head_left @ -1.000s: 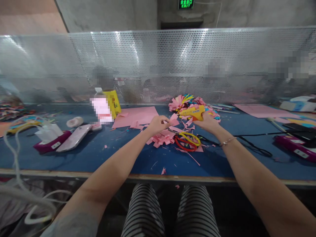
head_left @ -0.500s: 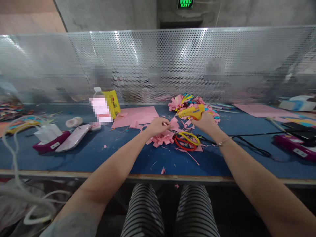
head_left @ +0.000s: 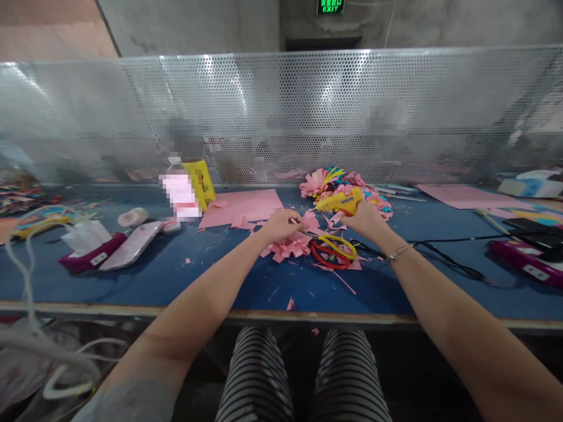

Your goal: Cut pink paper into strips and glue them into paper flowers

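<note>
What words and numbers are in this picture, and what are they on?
"EXIT": on the green sign high on the wall; the characters above it are cut off and blurred.
Too small or blurred to read: print on the yellow glue gun, the yellow packet and the bottle label.
No numbers are readable.

The table (head_left: 189,287) has a blue top. Just on the near side of the left fingers (head_left: 296,219) sits a pink fringe (head_left: 288,249), with scissors (head_left: 336,255) to its right, short of the right fingers (head_left: 353,214). Paper flowers (head_left: 315,183) are heaped beyond the right fingers. Past the left fingers, leftward, lies a pink sheet (head_left: 250,204), then a bottle (head_left: 181,194) and yellow pack (head_left: 203,183). Well left of those fingers are a roll (head_left: 132,217), a phone (head_left: 132,244) and a purple box (head_left: 97,253). Rightward from the right fingers runs a black cord (head_left: 457,266).
</note>
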A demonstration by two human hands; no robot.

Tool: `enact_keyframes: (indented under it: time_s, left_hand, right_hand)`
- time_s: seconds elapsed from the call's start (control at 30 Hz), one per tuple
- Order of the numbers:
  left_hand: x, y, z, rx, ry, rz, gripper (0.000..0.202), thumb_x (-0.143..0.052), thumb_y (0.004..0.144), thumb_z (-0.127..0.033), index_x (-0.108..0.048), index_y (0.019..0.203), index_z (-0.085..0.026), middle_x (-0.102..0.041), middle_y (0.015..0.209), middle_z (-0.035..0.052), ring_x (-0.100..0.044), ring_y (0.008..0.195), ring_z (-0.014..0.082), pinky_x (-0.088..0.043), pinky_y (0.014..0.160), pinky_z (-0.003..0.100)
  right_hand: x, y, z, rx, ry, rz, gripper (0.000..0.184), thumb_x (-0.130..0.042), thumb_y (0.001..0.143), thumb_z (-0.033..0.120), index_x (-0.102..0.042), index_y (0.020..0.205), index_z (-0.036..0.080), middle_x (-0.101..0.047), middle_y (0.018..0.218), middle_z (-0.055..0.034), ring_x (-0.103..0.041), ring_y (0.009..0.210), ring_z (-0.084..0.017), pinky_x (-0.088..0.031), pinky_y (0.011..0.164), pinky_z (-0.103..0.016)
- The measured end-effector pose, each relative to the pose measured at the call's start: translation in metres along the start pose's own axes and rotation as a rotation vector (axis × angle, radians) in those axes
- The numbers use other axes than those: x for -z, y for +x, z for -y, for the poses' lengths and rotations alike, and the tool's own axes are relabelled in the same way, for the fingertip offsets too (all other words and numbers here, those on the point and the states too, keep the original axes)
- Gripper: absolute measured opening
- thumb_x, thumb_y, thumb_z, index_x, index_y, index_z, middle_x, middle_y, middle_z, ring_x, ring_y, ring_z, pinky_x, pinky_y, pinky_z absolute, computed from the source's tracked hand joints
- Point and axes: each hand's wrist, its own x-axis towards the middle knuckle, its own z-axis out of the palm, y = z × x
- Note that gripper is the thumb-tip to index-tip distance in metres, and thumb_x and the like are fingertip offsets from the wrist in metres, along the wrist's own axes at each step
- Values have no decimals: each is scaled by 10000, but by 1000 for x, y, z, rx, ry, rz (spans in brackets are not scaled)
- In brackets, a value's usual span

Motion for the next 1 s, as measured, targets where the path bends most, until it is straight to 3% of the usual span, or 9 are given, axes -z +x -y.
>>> enact_keyframes:
  time_s: [1.0]
  left_hand:
    - [1,0,-1,-1,30,-22,185,-573,663,-325,-650,656,-157,-605,632,-5,-474,567,75,-344,554,193]
  right_hand:
    - [1,0,-2,5,-3,-9,264,-514,612,232,-582,855,153,-633,801,-90,-583,761,-215,-426,612,-246]
